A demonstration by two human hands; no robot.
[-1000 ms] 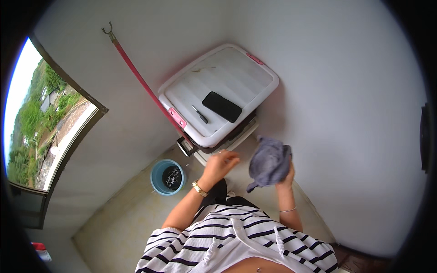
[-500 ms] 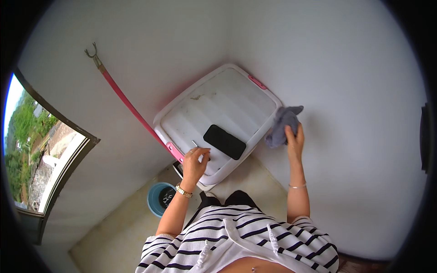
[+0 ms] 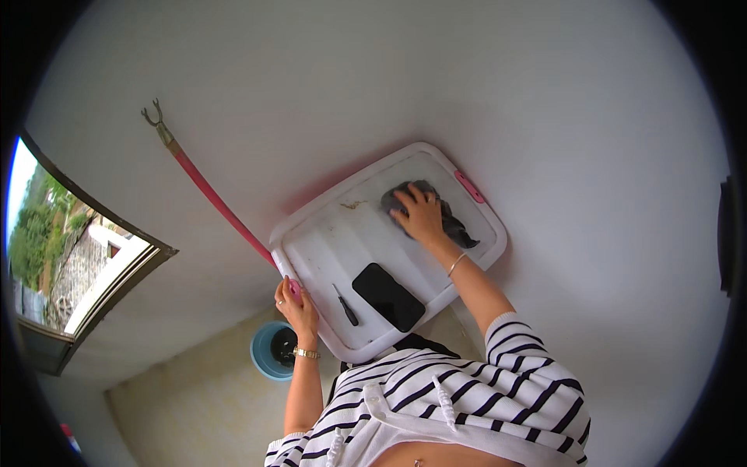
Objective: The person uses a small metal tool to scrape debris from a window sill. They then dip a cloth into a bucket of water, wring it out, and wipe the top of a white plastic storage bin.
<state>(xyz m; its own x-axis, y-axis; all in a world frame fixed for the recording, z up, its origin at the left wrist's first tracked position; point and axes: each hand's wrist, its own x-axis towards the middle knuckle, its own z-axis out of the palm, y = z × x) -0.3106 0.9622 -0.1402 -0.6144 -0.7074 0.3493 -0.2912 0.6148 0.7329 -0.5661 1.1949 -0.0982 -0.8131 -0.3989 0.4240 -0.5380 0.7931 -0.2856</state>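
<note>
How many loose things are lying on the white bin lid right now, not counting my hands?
3 on the white lid: a grey cloth under the right hand at the far end, a flat black phone-like slab near the front, and a small dark tool beside it. The left hand grips the lid's edge.

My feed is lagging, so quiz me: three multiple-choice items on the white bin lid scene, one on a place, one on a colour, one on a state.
1. Where is the grey cloth?
A. in the blue bucket
B. on the white bin lid, under the right hand
C. on the window ledge

2. What colour is the lid's latch?
A. pink
B. green
C. yellow

3. What is the left hand doing?
A. hanging free
B. lifting the black phone
C. gripping the lid's near edge

Answers: 1 B, the palm presses it flat. 2 A, it shows pink at the far rim. 3 C, the fingers wrap around the rim.
</note>
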